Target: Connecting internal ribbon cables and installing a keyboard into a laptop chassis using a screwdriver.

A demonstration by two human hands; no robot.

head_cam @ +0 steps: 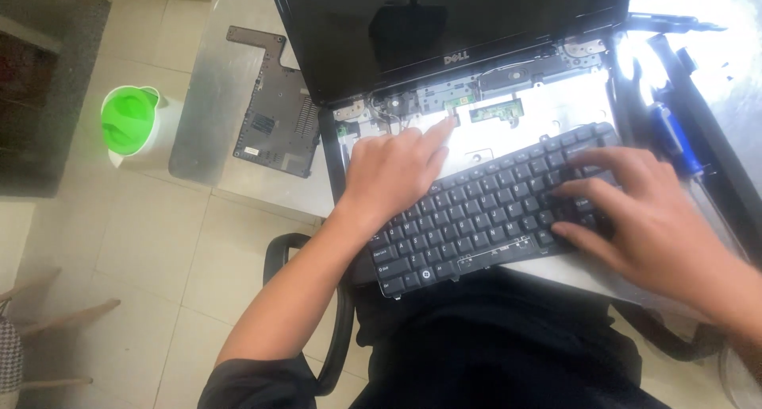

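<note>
Both hands' fingers spread on loose keyboard (492,206) over steel table (214,83), tiled floor (135,242) below.

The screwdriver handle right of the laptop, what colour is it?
Blue: the screwdriver handle shows clearly in the head view, lying beside the laptop.

Dark rectangular laptop screen (444,20), tilted back, top centre.

Left hand (393,175) points its index finger forward; right hand (643,214) lies flat, fingers spread.
</note>
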